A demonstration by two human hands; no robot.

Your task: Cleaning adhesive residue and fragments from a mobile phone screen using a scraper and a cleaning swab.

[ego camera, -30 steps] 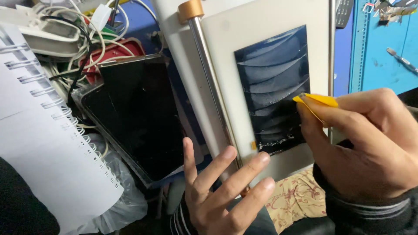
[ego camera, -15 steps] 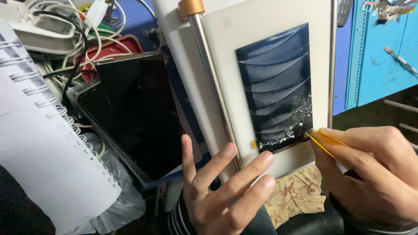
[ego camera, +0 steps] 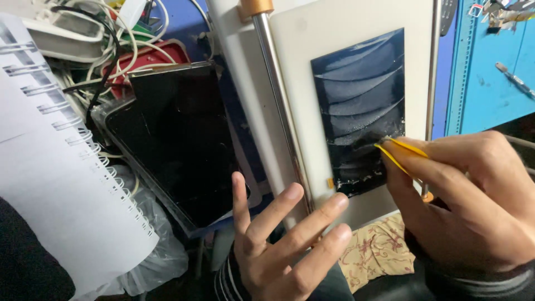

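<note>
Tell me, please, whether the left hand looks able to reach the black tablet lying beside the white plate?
Probably yes. The left hand rests open against the white plate, its thumb right beside the black tablet, and nothing lies between them. The right hand is busy holding the yellow pick.

Yellow scraper (ego camera: 402, 149), dark blue streaked panel (ego camera: 359, 106), floral beige cloth (ego camera: 379, 251).

Dark blue rectangular display panel (ego camera: 359, 111), streaked with residue, lies flat on the white plate. Black glossy rectangular tablet screen (ego camera: 178, 142) sits left of it, tilted.
</note>
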